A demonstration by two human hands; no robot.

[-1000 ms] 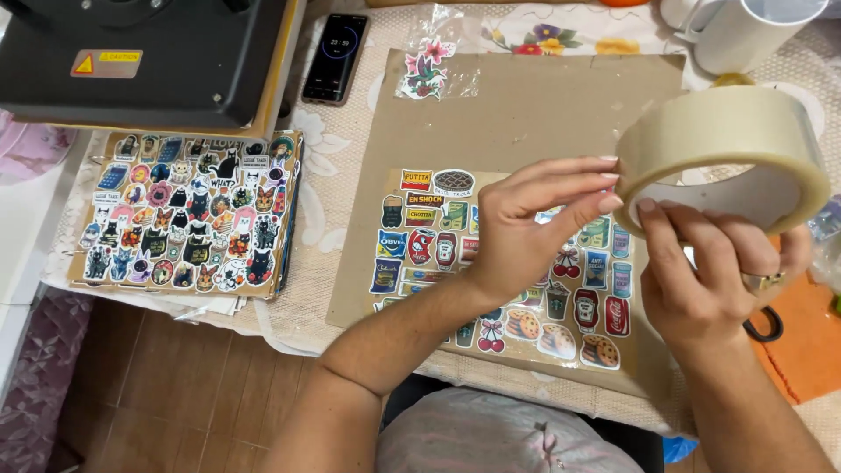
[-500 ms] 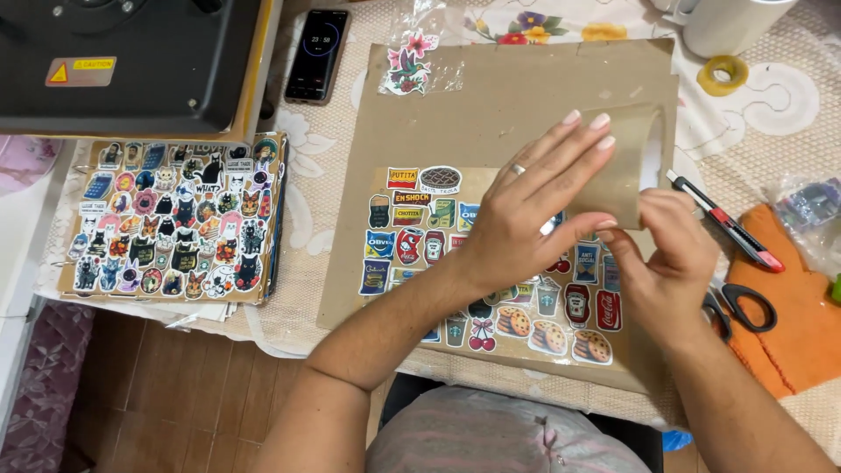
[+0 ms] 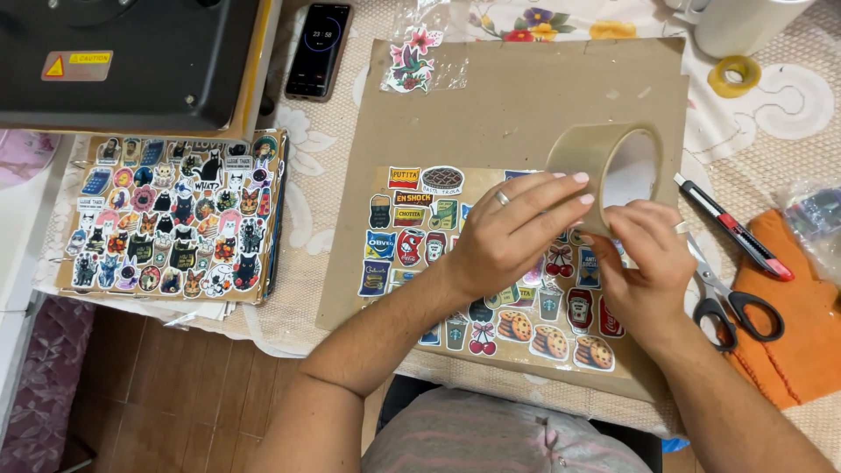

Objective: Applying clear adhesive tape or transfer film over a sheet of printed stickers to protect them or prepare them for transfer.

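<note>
A wide roll of clear packing tape (image 3: 603, 165) stands on edge over the top right of a sticker-covered card sheet (image 3: 412, 232) lying on a brown cardboard board (image 3: 526, 96). My right hand (image 3: 646, 267) grips the roll from below, fingers curled at its lower rim. My left hand (image 3: 508, 235) lies flat on the stickers, a ring on one finger, fingertips touching the side of the roll. The stickers under both hands are hidden.
Left of the board lies a second sheet of cat stickers (image 3: 171, 219). A black heat press (image 3: 123, 57) and a phone (image 3: 320, 48) sit at the back. A red utility knife (image 3: 731, 226), scissors (image 3: 731, 302), an orange cloth (image 3: 802, 324) and a small yellow tape roll (image 3: 734, 75) are to the right.
The tape roll came down from close to the camera to the sheet. Both hands dropped onto the stickers, and the roll now stands at their fingertips.
</note>
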